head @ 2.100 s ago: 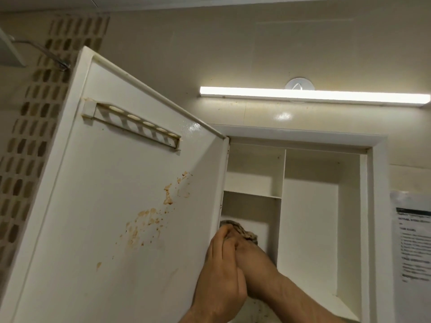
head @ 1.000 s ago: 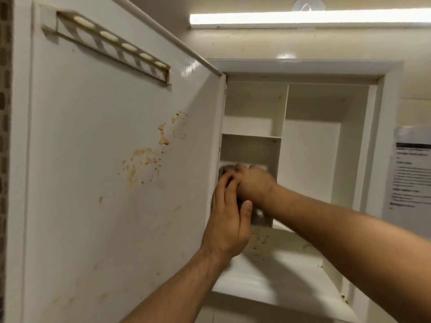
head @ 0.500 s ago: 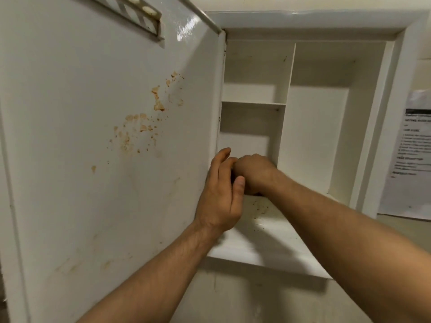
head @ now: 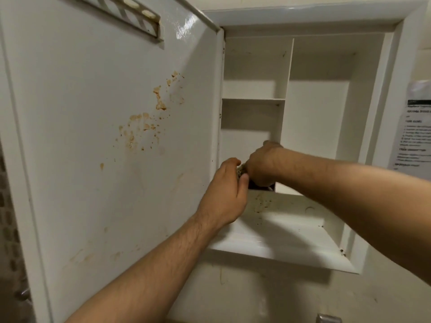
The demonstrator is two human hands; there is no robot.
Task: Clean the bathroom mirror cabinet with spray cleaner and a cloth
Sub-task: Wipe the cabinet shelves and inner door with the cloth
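The white mirror cabinet (head: 312,250) hangs open, and its door (head: 98,141) swings out to the left with orange-brown stains on its inner face. Brown specks dirty the bottom shelf (head: 286,220). A small brownish cloth (head: 241,170) shows between my two hands, low in the left compartment by the hinge side. My right hand (head: 263,164) is closed over the cloth and hides most of it. My left hand (head: 226,194) sits at the door's hinge edge, its fingers and thumb curled round the near end of the cloth. No spray bottle is in view.
Inside the cabinet a vertical divider (head: 285,89) and a small shelf (head: 253,99) split off the left side; the right compartment is tall. A printed paper sheet (head: 415,127) hangs on the wall at right. A small metal fitting (head: 328,318) shows at the bottom edge.
The view has tilted down, so the light bar has left the frame. My right hand has moved up and right, and my left hand's fingers have curled round the cloth.
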